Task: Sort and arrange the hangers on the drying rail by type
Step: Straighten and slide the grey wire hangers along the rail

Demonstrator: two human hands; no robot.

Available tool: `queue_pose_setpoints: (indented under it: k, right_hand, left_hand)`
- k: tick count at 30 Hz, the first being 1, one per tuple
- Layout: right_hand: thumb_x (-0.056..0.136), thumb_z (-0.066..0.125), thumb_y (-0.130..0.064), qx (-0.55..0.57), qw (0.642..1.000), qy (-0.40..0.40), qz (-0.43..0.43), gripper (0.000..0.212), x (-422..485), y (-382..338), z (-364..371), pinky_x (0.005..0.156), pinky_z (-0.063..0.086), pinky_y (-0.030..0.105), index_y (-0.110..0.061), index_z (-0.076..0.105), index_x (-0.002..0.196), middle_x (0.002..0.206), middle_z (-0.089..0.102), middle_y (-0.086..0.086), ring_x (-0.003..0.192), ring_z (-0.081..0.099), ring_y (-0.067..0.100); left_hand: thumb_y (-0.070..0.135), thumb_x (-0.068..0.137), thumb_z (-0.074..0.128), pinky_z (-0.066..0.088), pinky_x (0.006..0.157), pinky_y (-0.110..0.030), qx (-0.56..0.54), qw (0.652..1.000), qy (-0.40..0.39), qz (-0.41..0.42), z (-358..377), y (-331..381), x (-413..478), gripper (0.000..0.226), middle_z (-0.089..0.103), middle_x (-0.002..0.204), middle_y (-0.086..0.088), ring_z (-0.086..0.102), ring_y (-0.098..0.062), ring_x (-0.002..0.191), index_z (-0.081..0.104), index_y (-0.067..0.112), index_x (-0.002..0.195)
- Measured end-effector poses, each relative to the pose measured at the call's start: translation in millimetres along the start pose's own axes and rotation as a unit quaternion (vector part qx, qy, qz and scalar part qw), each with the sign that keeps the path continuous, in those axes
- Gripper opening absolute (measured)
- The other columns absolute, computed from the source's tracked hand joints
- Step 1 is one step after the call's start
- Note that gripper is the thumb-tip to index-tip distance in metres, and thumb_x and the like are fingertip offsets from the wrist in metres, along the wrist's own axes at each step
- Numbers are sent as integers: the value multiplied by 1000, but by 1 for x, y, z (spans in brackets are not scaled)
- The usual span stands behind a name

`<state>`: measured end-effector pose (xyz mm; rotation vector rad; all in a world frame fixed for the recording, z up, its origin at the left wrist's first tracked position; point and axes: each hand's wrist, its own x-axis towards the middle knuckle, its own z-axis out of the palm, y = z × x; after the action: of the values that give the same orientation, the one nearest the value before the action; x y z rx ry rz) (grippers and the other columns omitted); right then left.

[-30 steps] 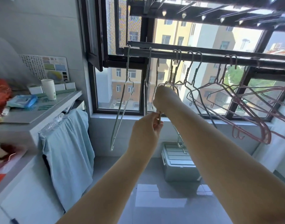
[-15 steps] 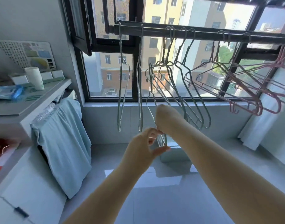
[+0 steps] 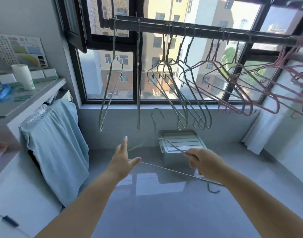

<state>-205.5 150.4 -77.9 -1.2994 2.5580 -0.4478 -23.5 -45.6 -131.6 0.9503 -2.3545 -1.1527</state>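
A dark drying rail (image 3: 207, 32) runs across the window. Two green wire hangers (image 3: 111, 86) hang edge-on at its left end. Several more green hangers (image 3: 186, 93) hang bunched at the middle, and several pink hangers (image 3: 250, 83) fill the right part. My right hand (image 3: 204, 163) is shut on a loose green hanger (image 3: 167, 169) held low and nearly flat, off the rail, its hook (image 3: 156, 115) pointing up. My left hand (image 3: 123, 160) is open, fingers spread, just beside the hanger's left end.
A grey lidded storage box (image 3: 180, 143) stands on the floor under the window. At the left a counter (image 3: 32, 98) carries a white cup (image 3: 23, 76) and small items, with a light blue cloth (image 3: 56, 143) draped over its side. A white curtain (image 3: 276, 124) hangs at right.
A green hanger has come off the rail and down in my right hand. My left hand let go of it and opened. The view tilted downward.
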Motion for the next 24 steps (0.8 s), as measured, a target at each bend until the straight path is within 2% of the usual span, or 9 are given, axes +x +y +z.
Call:
queue_pose_setpoints:
  k: [3,5,9,13,16,17,19,21,24]
  right_hand:
    - [93,42,-26,21,999,26,8,20,2,33,0,51,43,23,-37,58,87,66,60,-17,49,49,0]
    - [92,48,-23,51,998,38,-14,23,6,49,2,52,41,16,-41,63,92,67,62,-20,55,55,-7]
    - [90,55,-12,138,988,29,-68,38,15,65,6,78,47,20,-47,67,79,75,69,-16,72,62,-4]
    - [94,48,-11,179,978,-3,-111,35,28,64,2,77,45,22,-40,66,91,92,72,-9,80,63,5]
    - [93,50,-13,169,977,30,-126,25,43,59,7,76,42,11,-27,70,96,80,67,-13,76,60,3]
    - [93,51,-12,170,976,50,-128,23,48,57,10,81,43,13,-23,71,96,77,65,-16,77,60,0]
    - [92,52,-9,174,971,91,-137,22,58,51,17,96,42,34,-19,71,97,80,66,-14,86,63,7]
    - [91,53,-8,178,966,123,-142,22,68,42,26,97,38,48,-19,71,97,87,68,-10,94,64,16]
    - [91,53,-8,201,960,136,-138,21,80,26,42,98,34,56,-19,71,95,91,66,-8,94,61,18]
  left_hand:
    - [24,84,61,20,109,-36,13,999,5,-41,1,-10,10,84,16,148,-15,21,-26,136,2,26,144]
    - [22,85,60,22,109,-36,35,998,-2,-56,3,-17,14,78,19,147,-15,25,-27,134,8,27,143]
    - [25,88,54,24,111,-38,89,993,-37,-75,7,-37,9,48,33,142,-11,32,-26,130,38,22,133]
    - [36,91,48,38,90,-36,184,980,-26,-71,-4,-44,-14,16,60,98,1,52,-20,101,60,25,90]
    - [40,90,46,36,62,-29,111,991,-32,-67,-25,-45,-50,29,47,61,4,46,-13,61,50,31,63]
    - [42,90,45,34,59,-28,103,992,-28,-66,-32,-46,-62,31,45,58,3,43,-13,57,48,30,61]
    - [47,89,39,35,59,-28,137,988,-15,-77,-48,-47,-85,34,46,59,2,44,-12,56,49,24,66]
    - [52,87,36,41,64,-29,164,983,14,-85,-61,-44,-104,39,54,64,0,52,-13,61,52,19,76]
    - [56,77,36,49,77,-32,116,989,49,-75,-66,-34,-129,39,64,77,4,61,-12,77,49,22,91]
